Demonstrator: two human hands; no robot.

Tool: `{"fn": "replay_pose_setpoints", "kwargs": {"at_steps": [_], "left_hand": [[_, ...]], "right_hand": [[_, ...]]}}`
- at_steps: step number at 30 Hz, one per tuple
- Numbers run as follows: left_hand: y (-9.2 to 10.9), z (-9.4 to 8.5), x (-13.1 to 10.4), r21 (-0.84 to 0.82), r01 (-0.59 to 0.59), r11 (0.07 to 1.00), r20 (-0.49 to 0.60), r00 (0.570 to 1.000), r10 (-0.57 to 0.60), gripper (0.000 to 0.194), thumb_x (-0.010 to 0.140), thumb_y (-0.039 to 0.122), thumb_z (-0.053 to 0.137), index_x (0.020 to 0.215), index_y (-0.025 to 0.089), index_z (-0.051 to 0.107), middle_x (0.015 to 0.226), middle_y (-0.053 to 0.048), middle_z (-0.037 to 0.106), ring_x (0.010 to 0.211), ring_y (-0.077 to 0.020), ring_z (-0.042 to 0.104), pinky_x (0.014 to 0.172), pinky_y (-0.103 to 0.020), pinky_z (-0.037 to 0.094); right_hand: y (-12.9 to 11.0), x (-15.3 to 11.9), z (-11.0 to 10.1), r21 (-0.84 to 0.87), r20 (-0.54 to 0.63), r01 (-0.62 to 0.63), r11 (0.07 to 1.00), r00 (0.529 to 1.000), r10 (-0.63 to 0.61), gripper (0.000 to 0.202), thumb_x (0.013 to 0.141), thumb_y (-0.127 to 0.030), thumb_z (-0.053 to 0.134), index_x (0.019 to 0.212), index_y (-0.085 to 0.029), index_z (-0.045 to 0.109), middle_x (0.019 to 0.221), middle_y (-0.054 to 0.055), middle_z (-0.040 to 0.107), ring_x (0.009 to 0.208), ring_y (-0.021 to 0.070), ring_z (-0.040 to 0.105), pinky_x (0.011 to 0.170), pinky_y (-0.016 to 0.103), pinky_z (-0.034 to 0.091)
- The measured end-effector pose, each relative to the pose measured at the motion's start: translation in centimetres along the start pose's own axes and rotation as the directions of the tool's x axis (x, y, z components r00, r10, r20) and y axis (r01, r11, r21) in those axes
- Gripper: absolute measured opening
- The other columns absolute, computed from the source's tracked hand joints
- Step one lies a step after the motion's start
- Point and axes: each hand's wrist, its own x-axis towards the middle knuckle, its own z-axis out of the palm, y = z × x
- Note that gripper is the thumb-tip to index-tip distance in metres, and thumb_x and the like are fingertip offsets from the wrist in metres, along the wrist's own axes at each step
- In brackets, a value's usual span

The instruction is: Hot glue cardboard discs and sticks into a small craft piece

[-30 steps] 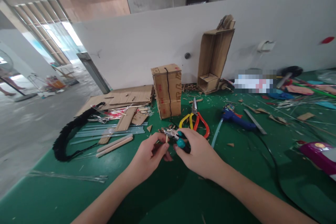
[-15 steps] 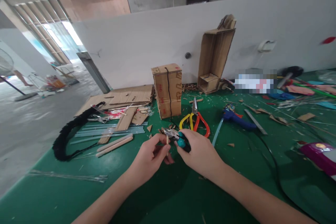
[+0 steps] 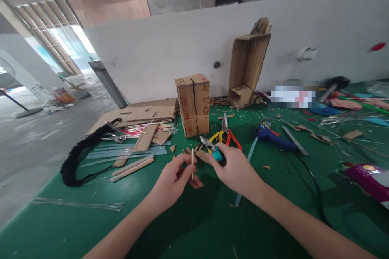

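Note:
Between the thumb and fingers of my left hand [image 3: 179,172] is a thin pale wooden stick [image 3: 192,158], held upright. My right hand [image 3: 235,166] grips pliers [image 3: 216,152] with teal and black handles, their metal jaws pointing up and left, apart from the stick. Behind the pliers lie scissors [image 3: 225,123] with yellow and red handles, partly hidden by my right hand. Cardboard scraps [image 3: 203,156] are scattered near the pliers. Just beyond my hands stands a tall cardboard box [image 3: 187,109] with a black cord down its front.
A blue glue gun [image 3: 275,139] with a trailing cable lies at right, near a magenta device [image 3: 364,178]. An open cardboard box [image 3: 253,62] stands against the white wall [image 3: 167,48]. Clear glue sticks [image 3: 106,151], wooden rods [image 3: 133,169] and a black fuzzy strip [image 3: 74,162] lie at left.
My right hand has drawn the pliers away to the right, off the stick's top. My left hand stays nearly in place with the stick. More of the cardboard scraps shows between the hands.

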Motion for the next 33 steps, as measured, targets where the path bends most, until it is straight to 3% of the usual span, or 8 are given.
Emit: {"fn": "replay_pose_setpoints", "kwargs": {"at_steps": [4,12,17,20,24,33], "left_hand": [[0.0,0.0,0.0,-0.027,0.001,1.0,-0.009,1.0,-0.001,0.021,0.083,0.035,0.043,0.089,0.015,0.043,0.067,0.001,0.054,0.06,-0.0148,0.063,0.059,-0.03,0.053],[0.0,-1.1,0.2,0.106,-0.086,0.991,-0.148,0.984,0.102,0.018,0.084,0.033,0.042,0.089,0.016,0.045,0.069,0.003,0.048,0.049,-0.0077,0.055,0.045,-0.021,0.044],[0.3,-1.2,0.1,0.141,-0.051,0.989,-0.166,0.983,0.075,0.017,0.082,0.032,0.045,0.087,0.017,0.045,0.056,0.005,0.05,0.045,-0.0092,0.054,0.044,-0.021,0.043],[0.2,-1.0,0.1,0.149,-0.04,0.988,-0.15,0.987,0.063,0.017,0.082,0.033,0.044,0.087,0.017,0.045,0.053,0.005,0.049,0.046,-0.0102,0.055,0.045,-0.021,0.045],[0.1,-0.8,0.0,0.148,-0.035,0.988,-0.104,0.993,0.051,0.017,0.083,0.032,0.044,0.089,0.017,0.046,0.056,0.004,0.052,0.049,-0.0107,0.057,0.048,-0.023,0.047],[0.1,-0.3,-0.3,0.13,-0.027,0.991,-0.027,0.999,0.031,0.016,0.084,0.032,0.042,0.088,0.016,0.046,0.06,0.004,0.05,0.05,-0.0107,0.058,0.049,-0.023,0.048]], "right_hand": [[0.5,0.2,-0.1,-0.02,-0.041,-0.025,0.999,0.999,0.024,0.024,0.083,-0.043,0.037,0.074,-0.021,0.042,0.059,-0.001,0.051,0.053,0.0125,0.047,0.047,0.025,0.031],[0.6,-0.3,0.2,-0.22,0.064,0.092,0.971,0.995,-0.08,0.019,0.075,-0.04,0.05,0.08,-0.021,0.047,0.073,0.003,0.057,0.065,0.0174,0.052,0.049,0.027,0.033],[0.4,-0.2,0.2,-0.143,-0.014,0.089,0.986,0.996,-0.091,0.022,0.078,-0.038,0.045,0.09,-0.02,0.05,0.083,0.005,0.059,0.076,0.0196,0.054,0.06,0.031,0.041],[0.3,-0.2,0.2,-0.071,-0.062,0.097,0.993,0.993,-0.101,0.026,0.079,-0.036,0.045,0.098,-0.02,0.05,0.091,0.007,0.059,0.086,0.0213,0.053,0.071,0.035,0.042],[0.1,-0.4,0.3,0.003,-0.04,0.126,0.992,0.991,-0.126,0.026,0.078,-0.032,0.047,0.101,-0.021,0.049,0.096,0.006,0.057,0.091,0.0214,0.051,0.077,0.037,0.041],[0.2,-0.5,0.8,-0.038,-0.046,0.151,0.988,0.987,-0.153,0.03,0.077,-0.029,0.048,0.105,-0.019,0.048,0.101,0.008,0.056,0.095,0.0239,0.049,0.081,0.041,0.039]]}}
